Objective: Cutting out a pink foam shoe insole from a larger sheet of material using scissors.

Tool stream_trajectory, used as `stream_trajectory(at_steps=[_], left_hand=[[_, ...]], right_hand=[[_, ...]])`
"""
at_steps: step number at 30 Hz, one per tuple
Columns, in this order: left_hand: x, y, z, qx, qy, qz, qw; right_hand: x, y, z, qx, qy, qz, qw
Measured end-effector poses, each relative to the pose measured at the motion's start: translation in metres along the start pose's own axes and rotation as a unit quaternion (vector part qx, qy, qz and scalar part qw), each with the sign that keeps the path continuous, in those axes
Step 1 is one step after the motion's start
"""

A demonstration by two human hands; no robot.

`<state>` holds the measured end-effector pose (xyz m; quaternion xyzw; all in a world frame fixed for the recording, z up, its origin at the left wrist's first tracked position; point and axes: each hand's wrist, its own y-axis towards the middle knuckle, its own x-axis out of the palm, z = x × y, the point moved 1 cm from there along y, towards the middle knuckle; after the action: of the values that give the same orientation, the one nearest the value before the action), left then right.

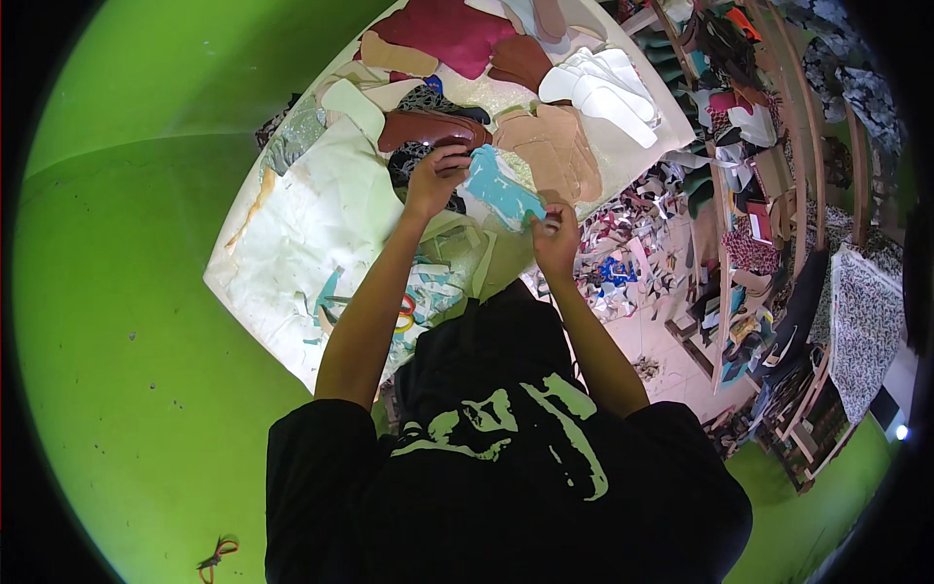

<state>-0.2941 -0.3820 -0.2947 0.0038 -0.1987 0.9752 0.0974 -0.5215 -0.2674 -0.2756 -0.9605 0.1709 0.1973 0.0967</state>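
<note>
Now holding the teal piece (pixel 506 193) over the table (pixel 671 122), just nearer than the tan cutouts (pixel 555 146), pinched at its far-left end by left hand (pixel 436 180), near-right by right hand (pixel 556 243), apparently mid-positioning, likely calling next for steady grip at both ends.

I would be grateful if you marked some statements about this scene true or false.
1. The left hand and right hand hold the turquoise piece. True.
2. The large sheet at the table's far end is yellow. False: that sheet is dark red.
3. Scraps litter the floor to the table's right. True.
4. The wooden shelves stand left of the table. False: the shelves stand right.
</note>
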Motion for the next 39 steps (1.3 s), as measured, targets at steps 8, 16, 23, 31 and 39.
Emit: stream_trajectory(at_steps=[8,16,23,31,39], left_hand=[[-0.048,-0.117,-0.008,0.004,-0.034,0.150,0.988],[-0.101,-0.292,-0.072,-0.020,0.062,0.465,0.883],[-0.148,-0.358,-0.164,-0.199,0.099,0.552,0.804],[-0.159,-0.378,-0.143,-0.118,0.020,0.481,0.869],[-0.218,-0.449,-0.187,-0.027,-0.053,0.424,0.904]], right_hand=[[0.022,-0.024,-0.049,-0.212,-0.135,-0.069,0.965],[0.118,-0.101,-0.063,-0.200,-0.061,-0.503,0.839],[0.180,-0.197,-0.065,-0.349,-0.214,-0.542,0.734],[0.198,-0.222,-0.056,-0.338,-0.269,-0.423,0.796],[0.209,-0.240,-0.054,-0.248,-0.276,-0.373,0.851]])
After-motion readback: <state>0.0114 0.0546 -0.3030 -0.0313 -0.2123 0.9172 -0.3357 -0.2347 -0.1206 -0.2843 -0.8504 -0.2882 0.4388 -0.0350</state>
